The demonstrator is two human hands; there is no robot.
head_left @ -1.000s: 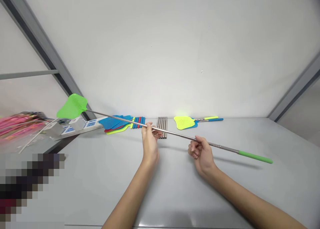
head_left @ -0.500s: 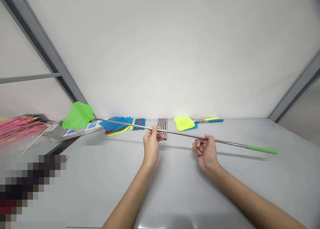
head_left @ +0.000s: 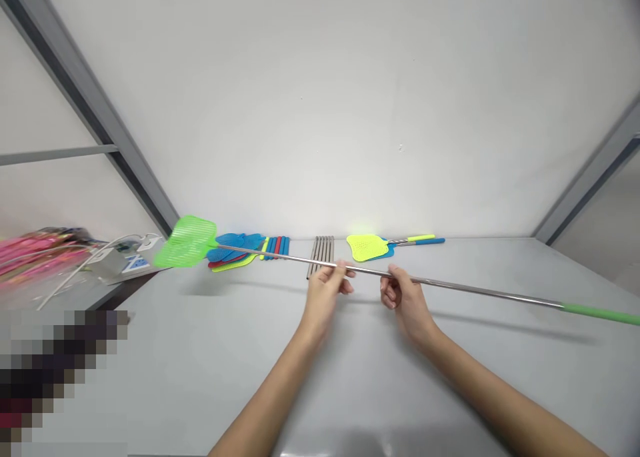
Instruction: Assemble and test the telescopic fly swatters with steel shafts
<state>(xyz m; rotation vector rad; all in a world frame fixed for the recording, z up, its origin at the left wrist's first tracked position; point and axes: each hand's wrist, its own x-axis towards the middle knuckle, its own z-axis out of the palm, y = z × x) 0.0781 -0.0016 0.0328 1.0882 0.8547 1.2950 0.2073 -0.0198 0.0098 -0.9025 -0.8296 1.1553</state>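
A fly swatter (head_left: 189, 242) with a green mesh head, a long metal rod and a green grip (head_left: 597, 312) is held above the table, slanting down to the right. My left hand (head_left: 327, 289) pinches the rod near its middle, thumb on top. Close by on the right, my right hand (head_left: 404, 294) also grips the rod, its fingers curled beneath. The swatter's head is smeared by motion, and the grip's end runs out of the right edge of the view. Behind my left hand lies a row of metal rods (head_left: 323, 249), partly hidden.
Along the wall lie blue swatter heads (head_left: 235, 245) above red and yellow ones, a row of coloured grips (head_left: 275, 248), and a yellow swatter (head_left: 367, 247) over a blue one. At left are a white power strip (head_left: 134, 264) and pink items (head_left: 43, 257) in clear plastic.
The green swatter has shifted to the right, its grip now reaching the view's edge. My left hand has moved right, and my right hand slightly left, so they are closer together.
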